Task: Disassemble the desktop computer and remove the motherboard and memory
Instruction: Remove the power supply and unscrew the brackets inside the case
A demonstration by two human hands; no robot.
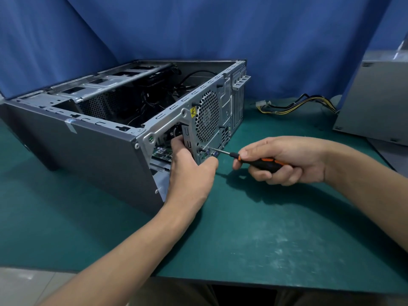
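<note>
Reaching across the green table (265,239), gripping with the left hand (191,173) the rear panel of the open computer case (88,146) lying there on its side, motherboard (163,152) showing inside, and clasping in the right hand (284,160) a screwdriver (268,163), tip against a rear-panel screw (208,149).

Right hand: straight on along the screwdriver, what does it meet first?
The computer case's rear panel, just below the fan grille: the screwdriver in the right hand looks to touch it there, depth unclear. The left hand grips the panel edge beside it.
</note>
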